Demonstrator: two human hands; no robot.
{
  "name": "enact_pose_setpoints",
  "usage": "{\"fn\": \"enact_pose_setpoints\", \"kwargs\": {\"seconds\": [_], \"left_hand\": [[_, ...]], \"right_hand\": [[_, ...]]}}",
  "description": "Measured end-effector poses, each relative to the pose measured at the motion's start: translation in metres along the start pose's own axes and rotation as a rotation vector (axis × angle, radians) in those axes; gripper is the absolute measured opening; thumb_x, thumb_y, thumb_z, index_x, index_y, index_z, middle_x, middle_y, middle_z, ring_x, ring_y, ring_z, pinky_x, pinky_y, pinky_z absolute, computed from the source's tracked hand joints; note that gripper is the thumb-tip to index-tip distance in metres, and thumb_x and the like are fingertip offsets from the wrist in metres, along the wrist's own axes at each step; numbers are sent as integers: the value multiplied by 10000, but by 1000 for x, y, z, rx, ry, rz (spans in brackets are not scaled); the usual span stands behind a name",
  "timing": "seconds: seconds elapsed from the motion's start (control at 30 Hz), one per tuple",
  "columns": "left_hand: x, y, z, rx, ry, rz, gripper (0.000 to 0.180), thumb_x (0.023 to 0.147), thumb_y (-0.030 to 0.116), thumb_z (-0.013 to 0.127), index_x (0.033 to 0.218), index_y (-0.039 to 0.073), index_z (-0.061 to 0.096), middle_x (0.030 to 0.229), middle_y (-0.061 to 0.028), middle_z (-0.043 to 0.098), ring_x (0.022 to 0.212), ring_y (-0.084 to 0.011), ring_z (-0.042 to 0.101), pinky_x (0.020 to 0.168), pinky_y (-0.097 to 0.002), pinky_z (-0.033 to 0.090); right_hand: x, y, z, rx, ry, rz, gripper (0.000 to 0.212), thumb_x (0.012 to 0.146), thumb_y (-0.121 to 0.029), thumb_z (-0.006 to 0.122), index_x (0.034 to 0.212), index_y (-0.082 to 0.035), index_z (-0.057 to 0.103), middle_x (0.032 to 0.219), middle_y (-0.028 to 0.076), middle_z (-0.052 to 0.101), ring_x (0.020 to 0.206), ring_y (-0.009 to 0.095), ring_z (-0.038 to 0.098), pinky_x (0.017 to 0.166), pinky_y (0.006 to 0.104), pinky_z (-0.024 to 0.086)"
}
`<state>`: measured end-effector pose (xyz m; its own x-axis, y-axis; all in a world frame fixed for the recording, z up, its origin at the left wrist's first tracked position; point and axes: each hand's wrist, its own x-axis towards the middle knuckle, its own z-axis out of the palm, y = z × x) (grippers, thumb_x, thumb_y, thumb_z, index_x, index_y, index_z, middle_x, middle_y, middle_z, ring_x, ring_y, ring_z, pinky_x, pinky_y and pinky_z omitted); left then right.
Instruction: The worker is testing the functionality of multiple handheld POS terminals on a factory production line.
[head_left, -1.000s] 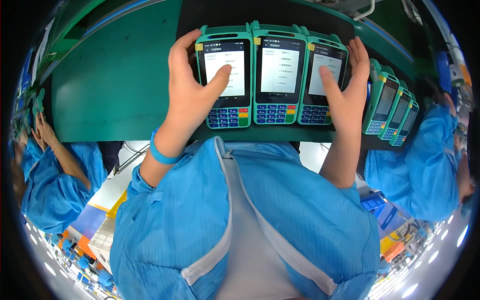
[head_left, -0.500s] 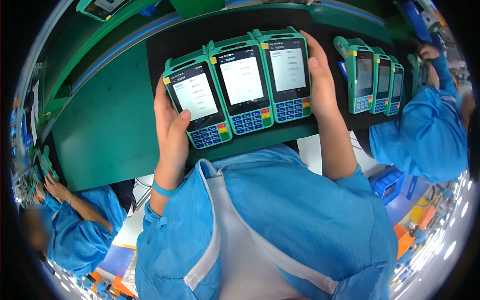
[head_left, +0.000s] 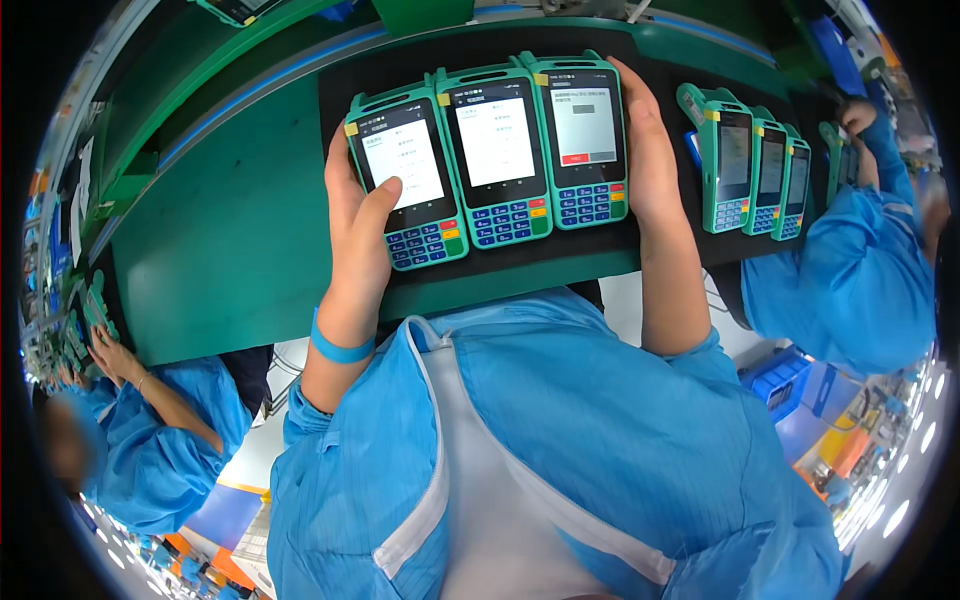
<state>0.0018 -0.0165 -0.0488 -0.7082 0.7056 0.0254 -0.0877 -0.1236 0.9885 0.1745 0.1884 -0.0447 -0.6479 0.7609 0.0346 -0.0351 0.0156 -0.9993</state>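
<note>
Three green card payment terminals with lit screens and blue keypads stand side by side in a touching row: a left terminal, a middle terminal and a right terminal. Around the outer edge of the left one, my left hand is closed, its thumb over the lower screen. My right hand grips the outer side of the right one, fingers partly hidden behind its edge. The right terminal's screen has a red button and a grey button; the other two display lists.
Farther right, another row of three terminals stands on the black mat. A co-worker in blue is beyond it. Another co-worker handles terminals at the left. The green table extends leftward; a blue crate sits low at right.
The right terminal's screen has switched from a list to a page with red and grey buttons. My left hand and the row appear slightly farther right and up in view.
</note>
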Motion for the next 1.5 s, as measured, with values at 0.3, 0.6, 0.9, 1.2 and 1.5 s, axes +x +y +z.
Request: {"fn": "enact_pose_setpoints", "kwargs": {"seconds": [0.3, 0.6, 0.9, 1.2, 1.5], "left_hand": [[-15, -7, -4, 118, -1, 70, 825, 830, 38, 556, 1515, -19, 101, 1493, -246, 301, 1402, -319, 320, 1144, -409, 264], [-18, 2, -11, 124, -105, 35, 788, 859, 6, 567, 1507, -15, 118, 1440, -230, 376, 1338, -293, 422, 1089, -390, 374], [-11, 6, -8, 246, -64, -13, 838, 842, -2, 591, 1509, 2, 83, 1429, -205, 325, 1277, -273, 471, 1053, -384, 405], [-11, -2, -11, 222, -69, 30, 849, 839, 13, 604, 1524, 18, 102, 1406, -157, 312, 1279, -280, 464, 1054, -391, 417], [-13, -4, -12, 230, -58, 38, 847, 834, 37, 607, 1522, -8, 115, 1409, -157, 301, 1281, -282, 463, 1054, -388, 415]], "right_hand": [[-6, 8, -5, -65, 22, -53, 571, 988, -365, 423, 1441, -20, 388, 1400, 150, 478, 1299, 241, 446, 1103, 355, 299], [-5, 5, 3, -113, 122, -14, 492, 967, -279, 434, 1380, -14, 473, 1335, 145, 535, 1231, 224, 505, 1056, 334, 353], [0, 6, 3, -114, 141, 3, 486, 997, -315, 387, 1358, -5, 482, 1277, 127, 587, 1190, 197, 552, 1041, 318, 386], [-1, 5, 1, -65, 117, 3, 474, 960, -233, 427, 1360, 14, 484, 1299, 164, 566, 1205, 224, 534, 1040, 329, 373], [-1, -1, -7, -145, 11, -34, 495, 960, -247, 474, 1383, 9, 456, 1348, 179, 529, 1247, 250, 505, 1067, 335, 343]]}}
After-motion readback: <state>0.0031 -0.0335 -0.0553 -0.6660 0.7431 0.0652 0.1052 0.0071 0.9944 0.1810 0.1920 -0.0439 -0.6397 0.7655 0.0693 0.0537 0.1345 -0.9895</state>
